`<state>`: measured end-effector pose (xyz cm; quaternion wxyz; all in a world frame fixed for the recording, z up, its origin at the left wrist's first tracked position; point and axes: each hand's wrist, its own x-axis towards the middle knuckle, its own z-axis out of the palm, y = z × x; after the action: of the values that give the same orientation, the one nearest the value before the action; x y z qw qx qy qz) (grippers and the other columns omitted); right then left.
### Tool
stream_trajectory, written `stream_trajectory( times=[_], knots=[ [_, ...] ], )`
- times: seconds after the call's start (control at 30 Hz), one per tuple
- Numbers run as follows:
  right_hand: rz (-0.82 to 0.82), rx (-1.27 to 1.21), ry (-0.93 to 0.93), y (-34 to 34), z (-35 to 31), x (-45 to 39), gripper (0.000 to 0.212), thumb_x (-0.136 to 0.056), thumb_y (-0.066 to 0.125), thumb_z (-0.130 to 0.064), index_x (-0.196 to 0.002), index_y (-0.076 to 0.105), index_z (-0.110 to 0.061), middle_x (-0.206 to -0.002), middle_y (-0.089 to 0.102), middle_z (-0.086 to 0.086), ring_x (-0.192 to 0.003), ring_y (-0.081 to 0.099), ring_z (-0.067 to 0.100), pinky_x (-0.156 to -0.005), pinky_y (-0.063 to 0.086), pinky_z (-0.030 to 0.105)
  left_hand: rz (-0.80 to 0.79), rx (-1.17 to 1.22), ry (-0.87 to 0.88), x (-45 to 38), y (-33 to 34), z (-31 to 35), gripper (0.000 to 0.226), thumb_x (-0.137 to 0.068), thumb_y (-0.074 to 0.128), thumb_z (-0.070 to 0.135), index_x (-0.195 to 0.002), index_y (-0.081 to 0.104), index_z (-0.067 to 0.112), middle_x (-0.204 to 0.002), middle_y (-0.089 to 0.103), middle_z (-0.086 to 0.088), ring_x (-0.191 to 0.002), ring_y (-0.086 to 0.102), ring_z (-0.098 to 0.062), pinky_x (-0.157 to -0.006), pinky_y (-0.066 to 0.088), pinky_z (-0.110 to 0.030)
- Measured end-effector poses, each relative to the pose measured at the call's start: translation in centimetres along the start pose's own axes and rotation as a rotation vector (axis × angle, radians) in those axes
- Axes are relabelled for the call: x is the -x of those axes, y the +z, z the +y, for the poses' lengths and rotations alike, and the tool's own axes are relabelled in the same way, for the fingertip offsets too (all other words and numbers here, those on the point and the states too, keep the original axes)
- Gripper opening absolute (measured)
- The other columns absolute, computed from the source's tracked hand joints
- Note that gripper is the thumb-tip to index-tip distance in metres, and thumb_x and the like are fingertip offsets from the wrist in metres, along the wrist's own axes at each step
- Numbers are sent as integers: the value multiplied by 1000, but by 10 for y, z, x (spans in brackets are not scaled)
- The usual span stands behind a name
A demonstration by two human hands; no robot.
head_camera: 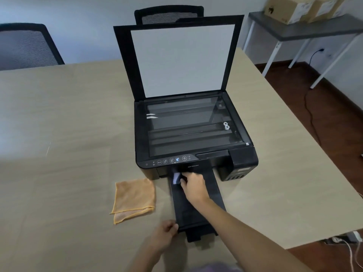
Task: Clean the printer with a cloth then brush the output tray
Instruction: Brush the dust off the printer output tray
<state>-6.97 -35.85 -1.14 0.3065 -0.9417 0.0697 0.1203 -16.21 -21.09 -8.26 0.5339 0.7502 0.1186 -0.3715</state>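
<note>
Brushing is judged underway: brush (176,178) gripped by right hand (193,186), tray (198,209) edge pinched by left hand (167,231); cloth (133,199) lies aside; strokes outward are called for next.

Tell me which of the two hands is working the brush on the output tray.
The right hand, reaching far up the output tray near the printer's slot, holds the brush. The left hand only grips the tray's near corner.
</note>
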Motion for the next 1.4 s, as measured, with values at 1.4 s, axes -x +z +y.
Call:
stream_trajectory(
  times=[1.4],
  knots=[
    [-302,483,-41,-100,58,18,15,-73,59,-1,-74,67,-14,-75,60,12,-76,65,33,-58,43,30,-32,94,-31,-3,2,-11,15,-92,56,8,-81,67,8,-69,64,-5,-61,53,-10,-53,38,-13]
  ],
)
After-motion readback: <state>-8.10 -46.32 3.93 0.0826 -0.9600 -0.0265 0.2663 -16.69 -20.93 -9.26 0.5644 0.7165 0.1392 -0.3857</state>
